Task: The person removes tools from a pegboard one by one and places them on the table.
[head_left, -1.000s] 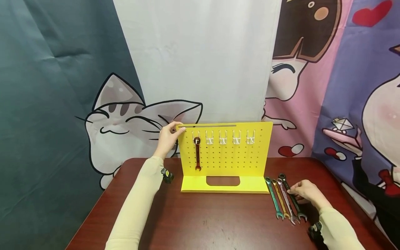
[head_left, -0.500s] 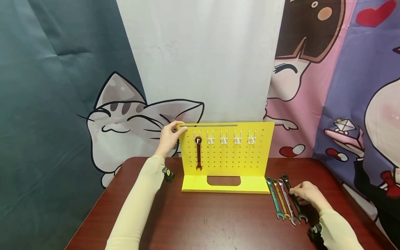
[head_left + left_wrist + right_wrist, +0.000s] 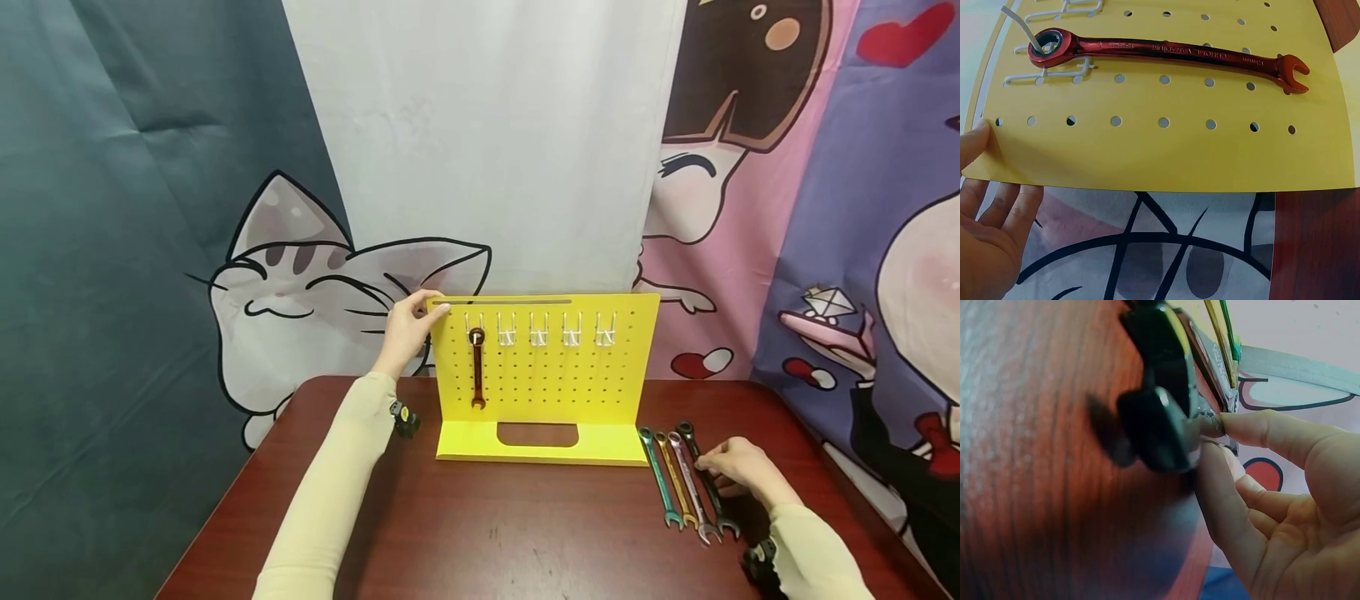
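My left hand [image 3: 405, 333] grips the upper left corner of a yellow pegboard [image 3: 555, 392], thumb in front and fingers behind. On the leftmost hook of the board hangs a red combination wrench [image 3: 1172, 51], ring end up. At the right, my right hand [image 3: 742, 471] pinches the shank of a black wrench [image 3: 707, 482] between thumb and fingertips; in the right wrist view its open end [image 3: 1154, 428] is large and blurred. Left of it lie a silver wrench [image 3: 692, 483], a gold wrench [image 3: 677, 483] and a green wrench [image 3: 660, 479], side by side.
Several white hooks [image 3: 538, 333] without tools line the board's upper part. The board's base [image 3: 465, 446] stands on a dark red wooden table [image 3: 480, 533]. A printed cartoon curtain [image 3: 495, 150] hangs behind the table.
The view shifts slightly. Both hands keep their places, the left on the board's corner and the right on the black wrench; the wrenches lie about as before.
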{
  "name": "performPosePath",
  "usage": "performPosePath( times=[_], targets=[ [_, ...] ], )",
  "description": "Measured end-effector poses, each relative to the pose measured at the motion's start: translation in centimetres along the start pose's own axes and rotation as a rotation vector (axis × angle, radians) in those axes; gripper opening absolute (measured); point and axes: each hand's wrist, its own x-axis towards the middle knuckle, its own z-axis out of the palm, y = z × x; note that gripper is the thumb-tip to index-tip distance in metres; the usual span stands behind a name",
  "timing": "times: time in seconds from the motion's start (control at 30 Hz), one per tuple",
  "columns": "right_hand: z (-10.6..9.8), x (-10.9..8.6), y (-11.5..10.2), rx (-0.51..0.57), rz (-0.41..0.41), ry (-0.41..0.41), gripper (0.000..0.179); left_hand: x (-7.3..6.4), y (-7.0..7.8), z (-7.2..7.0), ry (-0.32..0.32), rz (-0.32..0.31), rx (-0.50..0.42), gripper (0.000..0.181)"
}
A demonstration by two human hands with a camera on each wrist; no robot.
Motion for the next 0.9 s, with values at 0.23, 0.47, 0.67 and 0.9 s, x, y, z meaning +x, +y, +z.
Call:
performPosePath(
  times=[0.23,0.47,0.67,0.9],
  targets=[
    [-0.05,-0.01,0.03,0.011,0.013,-0.017,0.023,-0.04,0.22,0.09,-0.007,-0.008,-0.001,0.031],
    [-0.12,0.02,-0.13,-0.009,0.005,-0.029,0.026,-0.07,0.10,0.03,-0.002,0.003,-0.013,0.029],
    [-0.19,-0.07,-0.21,-0.011,0.009,-0.035,0.027,-0.07,0.07,0.04,-0.003,0.003,-0.011,0.029],
    [-0.06,-0.07,-0.27,-0.002,0.011,-0.033,0.024,-0.01,-0.04,0.04,-0.001,-0.004,-0.002,0.029]
  ],
)
